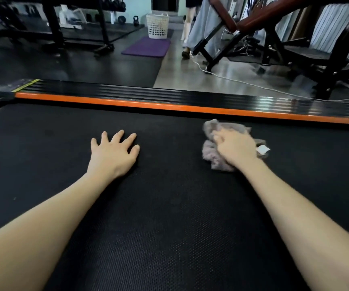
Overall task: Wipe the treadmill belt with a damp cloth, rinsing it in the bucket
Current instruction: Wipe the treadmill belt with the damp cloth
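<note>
Now your right grip (235, 148) clutches the bunched cloth (213, 157) under it on the belt (169, 206), your left grip (114, 153) spread flat alongside.

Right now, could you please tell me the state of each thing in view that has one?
cloth, bunched on the treadmill belt, under the right hand.
right hand, grips the cloth.
left hand, flat on the treadmill belt, fingers spread.
laundry basket, upright.
purple mat, lying flat.
</note>
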The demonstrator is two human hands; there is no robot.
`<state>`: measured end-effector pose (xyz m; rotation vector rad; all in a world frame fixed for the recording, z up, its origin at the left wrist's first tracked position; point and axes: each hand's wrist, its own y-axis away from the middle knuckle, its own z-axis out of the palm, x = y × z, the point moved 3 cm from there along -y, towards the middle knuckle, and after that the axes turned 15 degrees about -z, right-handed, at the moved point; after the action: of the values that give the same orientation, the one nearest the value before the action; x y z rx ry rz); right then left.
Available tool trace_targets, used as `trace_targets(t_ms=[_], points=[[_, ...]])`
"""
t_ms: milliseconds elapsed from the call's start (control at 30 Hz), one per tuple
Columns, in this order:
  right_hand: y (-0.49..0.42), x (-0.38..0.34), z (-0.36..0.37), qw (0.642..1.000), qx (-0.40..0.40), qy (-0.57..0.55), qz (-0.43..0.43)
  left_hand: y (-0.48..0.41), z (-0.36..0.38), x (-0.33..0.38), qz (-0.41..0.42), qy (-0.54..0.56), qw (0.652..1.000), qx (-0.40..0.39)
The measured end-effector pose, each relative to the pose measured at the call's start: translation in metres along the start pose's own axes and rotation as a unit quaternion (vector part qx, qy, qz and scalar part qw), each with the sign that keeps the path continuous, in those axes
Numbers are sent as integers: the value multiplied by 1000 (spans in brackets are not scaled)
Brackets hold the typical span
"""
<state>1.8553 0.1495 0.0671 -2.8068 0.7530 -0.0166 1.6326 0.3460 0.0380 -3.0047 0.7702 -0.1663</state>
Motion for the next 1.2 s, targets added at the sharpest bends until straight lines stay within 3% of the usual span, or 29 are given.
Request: trace_targets(t_ms=[100,200,267,367,533,667,767,900,1000,1100,1167,1200], points=[[47,-92,0,985,-15,-41,-169,-2,-2,1,6,31,1000,1],[129,-140,-18,959,-67,-81,-263,4,-8,-2,8,43,999,-8],[176,-135,-29,946,-110,-77,-297,11,-15,-2,11,43,999,-25],[203,-111,-41,947,-144,-101,-269,25,-26,-5,15,51,997,-54],[176,-111,-31,967,-109,-90,-214,66,-54,-27,40,168,984,-29],[163,-119,-24,973,-105,-67,-194,112,-67,-70,96,53,994,-28],[171,-127,-29,971,-120,-19,-205,142,-66,-109,33,-21,994,-107],[221,-168,-43,940,-110,-33,-321,166,-51,-144,34,-120,982,-142],[258,-196,-53,908,-67,-52,-409,175,-38,-150,50,-94,990,-97],[253,-191,-51,893,-94,-50,-437,176,-30,-151,58,-58,995,-61],[223,-182,-42,919,-109,-45,-376,174,-27,-153,65,-46,995,-58],[200,-177,-38,947,-111,-34,-300,174,-26,-153,67,-42,995,-62]])
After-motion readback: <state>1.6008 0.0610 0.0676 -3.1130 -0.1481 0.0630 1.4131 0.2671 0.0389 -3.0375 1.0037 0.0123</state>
